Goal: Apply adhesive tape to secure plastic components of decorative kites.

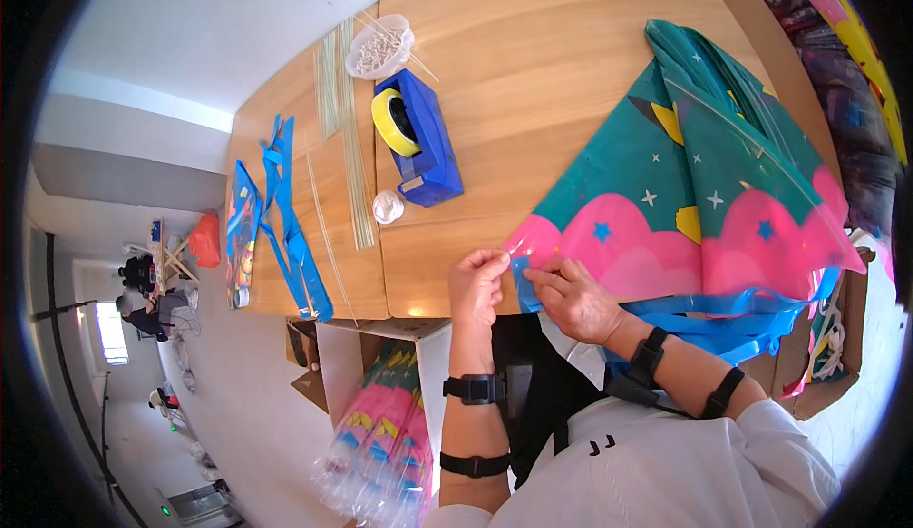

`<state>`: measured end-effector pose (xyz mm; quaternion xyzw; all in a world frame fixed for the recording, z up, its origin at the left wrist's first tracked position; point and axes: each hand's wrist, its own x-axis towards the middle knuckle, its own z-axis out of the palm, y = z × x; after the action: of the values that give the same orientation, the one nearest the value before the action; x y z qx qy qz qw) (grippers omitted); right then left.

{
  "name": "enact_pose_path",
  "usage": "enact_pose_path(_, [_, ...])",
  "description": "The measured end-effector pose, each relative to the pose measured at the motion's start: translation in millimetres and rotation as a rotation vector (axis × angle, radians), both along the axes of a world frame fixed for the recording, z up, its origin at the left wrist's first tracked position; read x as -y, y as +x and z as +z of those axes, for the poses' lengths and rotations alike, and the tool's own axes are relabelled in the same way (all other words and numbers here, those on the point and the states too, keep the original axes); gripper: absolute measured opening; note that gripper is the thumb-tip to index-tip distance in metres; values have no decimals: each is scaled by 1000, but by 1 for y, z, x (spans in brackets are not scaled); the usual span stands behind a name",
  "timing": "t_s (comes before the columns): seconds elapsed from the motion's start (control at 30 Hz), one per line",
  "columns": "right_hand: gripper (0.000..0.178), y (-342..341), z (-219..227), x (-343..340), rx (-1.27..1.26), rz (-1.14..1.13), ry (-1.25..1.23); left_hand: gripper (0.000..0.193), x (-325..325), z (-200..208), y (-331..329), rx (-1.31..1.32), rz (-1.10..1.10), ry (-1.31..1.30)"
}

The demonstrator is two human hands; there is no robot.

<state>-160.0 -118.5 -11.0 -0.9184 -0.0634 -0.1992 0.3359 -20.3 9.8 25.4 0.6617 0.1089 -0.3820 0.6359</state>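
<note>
A folded teal and pink plastic kite (618, 181) with stars and yellow shapes lies over the right part of the table. At its near left corner, my left hand (477, 285) pinches the pink edge between thumb and fingers. Just to the right, my right hand (578, 307) is closed on a blue strip (524, 288) by that same corner; its fingertips partly cover the strip. More blue ribbon tails (728, 323) hang in a heap at the table's near edge, beside my right forearm.
Beyond my hands stand a blue tape dispenser (436, 143), a bowl of small white pieces (378, 50) and a small white roundish thing (388, 206). Thin rods (356, 171) and blue ribbons (285, 209) lie left. Packed kites (385, 423) fill a box below; another box (846, 347) stands right.
</note>
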Motion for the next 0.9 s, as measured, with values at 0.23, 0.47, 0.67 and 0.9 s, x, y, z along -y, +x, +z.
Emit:
enact_pose_path(0.23, [27,1,-1,-1,-9,-13,17,8,9,-9,-14,30,86,86])
enact_pose_path(0.47, [27,1,1,0,-4,-4,9,5,16,-26,-18,277,107,111])
enact_pose_path(0.67, [28,1,1,1,9,-9,3,10,19,-39,-22,498,47,194])
enact_pose_path(0.9, [30,0,2,0,15,-2,-16,24,22,-18,-21,753,-110,552])
